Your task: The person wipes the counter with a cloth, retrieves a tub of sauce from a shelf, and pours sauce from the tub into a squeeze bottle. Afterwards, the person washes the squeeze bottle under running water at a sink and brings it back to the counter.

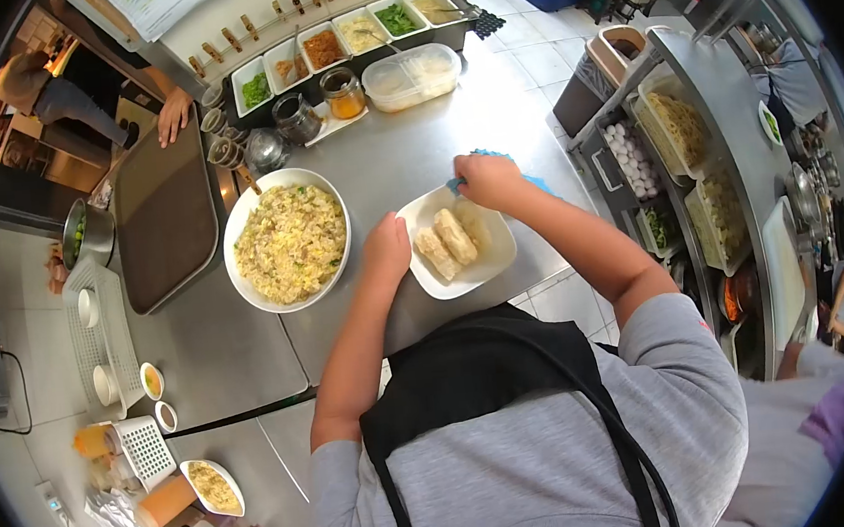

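Reading the clock from the square bowl, with 12 pointing away from the person: the steel counter (221, 371) carries everything close by. The dark tray (163, 226) lies far out towards 10. Nearer, at 9, stands the round bowl (230, 252), heaped with what looks like rice and probably heavy.

The square bowl (499, 252) sits at the counter's near edge, in front of the person. It looks stiff and smooth, fairly light with so little in it; a slick rim could slide, so opposite sides seem the best place to take hold, with a thumb over the edge.

The left hand (386, 249) is curled against its 9 o'clock side, gripping the rim; the fingers beneath are hidden. The right hand (490, 181) is closed in a loose fist at 1 o'clock, bunching the blue cloth (531, 183), soft and limp, by the far rim. Inside, left of centre, lie two pale rolls (454, 238), side by side; they look soft, easily squashed, best held along their length.
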